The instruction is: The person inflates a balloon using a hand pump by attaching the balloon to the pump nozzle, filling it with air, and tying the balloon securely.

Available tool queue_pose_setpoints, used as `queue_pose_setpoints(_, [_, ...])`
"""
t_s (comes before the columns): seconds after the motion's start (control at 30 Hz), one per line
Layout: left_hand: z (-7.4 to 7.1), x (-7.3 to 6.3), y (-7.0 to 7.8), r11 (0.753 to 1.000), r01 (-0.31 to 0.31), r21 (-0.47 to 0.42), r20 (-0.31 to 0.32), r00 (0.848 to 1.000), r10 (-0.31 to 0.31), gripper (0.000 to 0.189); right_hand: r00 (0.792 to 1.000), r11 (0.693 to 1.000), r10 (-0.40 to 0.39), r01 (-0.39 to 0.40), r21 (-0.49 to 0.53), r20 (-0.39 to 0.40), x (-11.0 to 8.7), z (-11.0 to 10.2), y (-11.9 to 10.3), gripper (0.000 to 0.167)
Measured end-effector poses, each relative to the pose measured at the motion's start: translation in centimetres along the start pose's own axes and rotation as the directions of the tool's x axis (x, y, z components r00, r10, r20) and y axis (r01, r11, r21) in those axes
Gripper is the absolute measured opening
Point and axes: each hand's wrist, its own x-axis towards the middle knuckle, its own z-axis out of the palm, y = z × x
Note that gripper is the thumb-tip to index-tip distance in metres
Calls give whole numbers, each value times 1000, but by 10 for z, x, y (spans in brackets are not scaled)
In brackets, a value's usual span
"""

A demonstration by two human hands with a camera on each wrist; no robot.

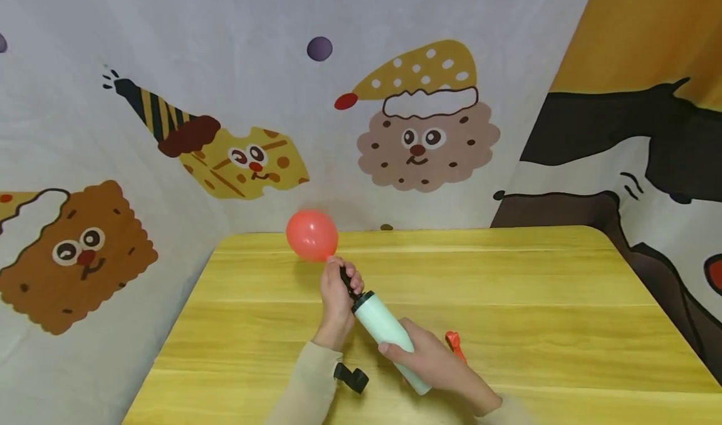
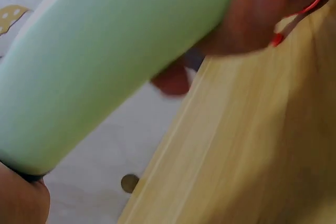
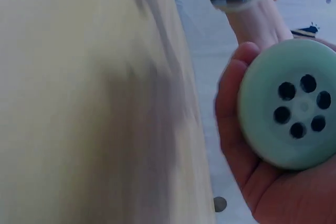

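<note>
A mint-green hand pump [image 1: 385,321] with a black nozzle end [image 1: 345,279] slants above the table between both hands. My left hand [image 1: 335,299] curls round the nozzle end, beside the neck of an inflated red balloon [image 1: 312,235]; the neck is mostly hidden by the fingers. My right hand [image 1: 431,355] grips the pump's lower barrel, thumb across its top. In the right wrist view the pump's round end cap [image 3: 265,77], pierced by several holes, faces the camera with fingers around it. The green barrel [image 2: 105,61] fills much of the left wrist view.
A limp red balloon [image 1: 454,343] lies on the wooden table [image 1: 536,287], just beyond my right hand. A black strap piece [image 1: 351,378] sits at my left wrist. Behind the table's far edge hangs a white cloth [image 1: 254,49] printed with cartoon biscuits.
</note>
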Motion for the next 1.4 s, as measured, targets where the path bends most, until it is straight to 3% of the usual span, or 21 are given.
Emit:
queue_pose_setpoints(0.23, [-6, 14, 9, 998, -30, 52, 2, 1000, 30, 38, 1000, 999, -5, 4, -54, -23, -14, 3, 1, 59])
queue_pose_setpoints(0.4, [-14, 29, 22, 996, -83, 12, -52, 995, 84, 38, 1000, 994, 28, -29, -108, -2, -31, -5, 5, 55])
queue_pose_setpoints(0.5, [-18, 34, 26, 997, -77, -12, -60, 995, 76, 35, 1000, 987, 25, -24, -161, 3, -38, -8, 8, 52])
queue_pose_setpoints(0.77, [-24, 27, 13, 999, -2, -52, -50, 999, -1, 29, 1000, 978, -17, 18, -210, 5, -30, -2, 12, 49])
queue_pose_setpoints(1.07, [-7, 6, -5, 997, 74, -6, 17, 997, -73, 27, 998, 987, -50, 45, -155, -32, -3, 2, -3, 56])
queue_pose_setpoints(1.23, [-2, 7, -3, 999, 35, 13, 14, 999, -35, 32, 998, 992, -52, 48, -120, -28, -1, 3, -6, 57])
queue_pose_setpoints(1.4, [-3, 17, 10, 998, -24, 58, 17, 1000, 23, 36, 999, 993, -42, 39, -109, -30, 4, 6, -15, 64])
